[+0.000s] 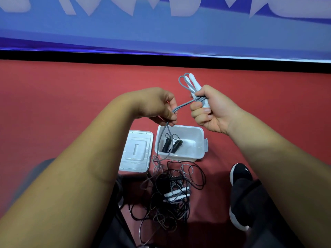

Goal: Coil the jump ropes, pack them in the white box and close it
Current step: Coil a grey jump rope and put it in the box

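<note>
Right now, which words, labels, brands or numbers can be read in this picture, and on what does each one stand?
Blue banner: large white letters, cut off at the top edge, not readable.
Black shoe: a small white curved mark, no letters.
Lid and white box: no text visible.

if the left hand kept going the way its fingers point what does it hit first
Probably the right hand, which grips the grey rope and white handles; the left hand points across at it, though depth is unclear.
</note>
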Demonstrator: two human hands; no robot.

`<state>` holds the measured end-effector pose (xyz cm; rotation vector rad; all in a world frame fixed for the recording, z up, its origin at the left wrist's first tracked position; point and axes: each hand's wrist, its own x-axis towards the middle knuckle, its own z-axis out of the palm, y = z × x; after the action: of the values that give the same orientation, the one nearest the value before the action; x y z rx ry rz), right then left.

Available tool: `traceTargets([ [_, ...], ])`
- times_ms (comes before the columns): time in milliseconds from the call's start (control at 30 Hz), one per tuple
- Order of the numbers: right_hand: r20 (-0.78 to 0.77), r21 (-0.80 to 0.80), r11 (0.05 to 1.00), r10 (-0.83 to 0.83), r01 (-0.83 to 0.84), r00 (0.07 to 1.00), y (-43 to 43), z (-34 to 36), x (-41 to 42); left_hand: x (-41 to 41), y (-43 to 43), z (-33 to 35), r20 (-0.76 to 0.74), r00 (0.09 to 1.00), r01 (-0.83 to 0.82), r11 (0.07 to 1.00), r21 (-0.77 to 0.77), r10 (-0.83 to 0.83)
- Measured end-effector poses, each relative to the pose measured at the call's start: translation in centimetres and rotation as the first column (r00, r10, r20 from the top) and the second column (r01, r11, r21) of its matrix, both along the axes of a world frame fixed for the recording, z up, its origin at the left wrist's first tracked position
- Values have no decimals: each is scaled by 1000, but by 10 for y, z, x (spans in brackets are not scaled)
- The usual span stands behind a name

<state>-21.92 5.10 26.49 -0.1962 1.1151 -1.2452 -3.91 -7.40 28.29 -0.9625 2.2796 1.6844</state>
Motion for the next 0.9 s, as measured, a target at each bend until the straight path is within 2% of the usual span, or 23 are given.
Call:
traceTargets([
  [167,-22,-6,999,-42,42,999,-1,-3,2,-2,-2,2,-17,999,-50,957,-285,47],
  [400,12,-29,996,-89,89,996,-4,-6,-3,3,-5,9,-203,972,-144,984,-102,121],
  [467,18,-41,995,-88,89,996,-3,-4,-4,5,-7,14,-236,966,-135,986,-100,108],
  [600,-15,-78,996,-49,48,999,0,6,-2,6,-4,16,-116,993,-27,943,-331,-12],
  [900,-125,-63,997,-52,44,991,1,4,-4,0,-6,6,16,999,45,945,-323,-42],
])
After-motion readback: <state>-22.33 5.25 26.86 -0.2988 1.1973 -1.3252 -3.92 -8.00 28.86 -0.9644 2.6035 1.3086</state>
